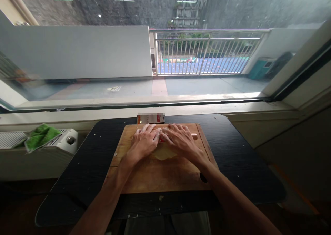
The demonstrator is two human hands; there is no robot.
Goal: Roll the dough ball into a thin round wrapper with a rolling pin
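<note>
Smooth wooden board [162, 178] under left hand [144, 140] and right hand [179, 138], fuzzy cloth [43, 137] leftward, shiny metal railing [205, 52] beyond.

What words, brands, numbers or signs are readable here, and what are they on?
None can be read clearly.
Triangular sign, apparently on the floor outside: lettering too small.
Red label on the rolling pin: partly covered by the left hand and right hand.
Dark-edged flat item behind the wooden board: print blurred.
</note>
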